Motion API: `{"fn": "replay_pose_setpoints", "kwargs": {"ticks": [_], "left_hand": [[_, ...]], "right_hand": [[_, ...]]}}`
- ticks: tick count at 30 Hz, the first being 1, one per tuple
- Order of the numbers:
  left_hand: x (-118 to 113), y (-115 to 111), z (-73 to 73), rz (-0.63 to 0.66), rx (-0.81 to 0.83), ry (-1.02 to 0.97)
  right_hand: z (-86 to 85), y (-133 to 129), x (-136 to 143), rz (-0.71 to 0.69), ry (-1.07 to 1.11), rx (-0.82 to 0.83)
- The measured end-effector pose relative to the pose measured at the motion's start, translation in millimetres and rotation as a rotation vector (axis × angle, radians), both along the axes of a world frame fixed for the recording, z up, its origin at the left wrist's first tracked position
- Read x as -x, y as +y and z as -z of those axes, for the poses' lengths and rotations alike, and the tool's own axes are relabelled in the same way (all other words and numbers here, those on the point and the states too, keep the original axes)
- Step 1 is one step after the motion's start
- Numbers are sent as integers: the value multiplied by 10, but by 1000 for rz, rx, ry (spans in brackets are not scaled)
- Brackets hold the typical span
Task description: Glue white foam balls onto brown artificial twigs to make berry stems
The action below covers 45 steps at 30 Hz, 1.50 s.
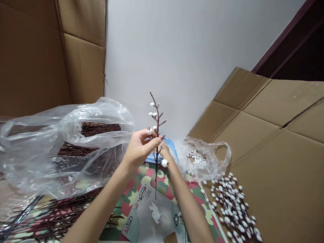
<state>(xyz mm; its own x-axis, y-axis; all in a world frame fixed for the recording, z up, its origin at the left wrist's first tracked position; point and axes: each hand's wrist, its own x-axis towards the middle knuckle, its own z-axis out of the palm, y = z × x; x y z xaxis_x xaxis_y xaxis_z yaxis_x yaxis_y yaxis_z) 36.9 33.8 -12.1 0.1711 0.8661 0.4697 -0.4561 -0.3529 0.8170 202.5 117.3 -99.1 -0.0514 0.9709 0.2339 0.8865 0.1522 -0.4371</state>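
Observation:
My left hand (141,147) pinches a brown artificial berry branch (157,157) between thumb and fingers and holds it upright in front of me. White berries sit on several of its twigs, mostly on the left side and low down, while other twig ends are bare. Behind the branch, my right hand (165,150) is at a blue plastic basket (172,145) with white pieces in it. The branch and my left hand cover most of its fingers, so their grip does not show.
Left, a clear plastic bag (68,126) holds bare brown stems; more stems (63,212) lie before it. Right are a clear bag of white berries (196,156) and a pile of berried branches (233,206). Cardboard (273,162) flanks the patterned table (134,189).

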Motion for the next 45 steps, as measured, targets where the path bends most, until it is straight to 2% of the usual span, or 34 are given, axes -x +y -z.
{"fn": "replay_pose_setpoints", "kwargs": {"ticks": [5, 7, 9, 10, 13, 18, 27, 33, 40, 45], "left_hand": [[-45, -85, -50, 6, -60, 102], [-65, -118, -70, 29, -74, 154], [-81, -145, -84, 60, -80, 202], [-88, -156, -88, 70, -82, 225], [-104, -182, -90, 56, -92, 281], [-134, -196, -97, 30, -103, 305], [-188, -219, -72, 25, -110, 293], [-252, -214, -25, -30, -103, 269], [-246, -207, -30, -13, -84, 220], [-199, -233, -72, -74, -101, 272]], "right_hand": [[-574, -622, -24, -15, 363, -289], [-740, -905, 52, -173, 815, -453], [-845, -1115, 143, -266, 1067, -514], [-874, -1183, 180, -290, 1120, -522], [-891, -1265, 230, -317, 1154, -530], [-830, -1261, 212, -335, 1160, -523], [-752, -1260, 294, -240, 1182, -679], [-693, -1234, 296, -166, 1130, -739], [-657, -1188, 349, -157, 1218, -693], [-720, -1215, 385, -149, 1299, -613]]}}
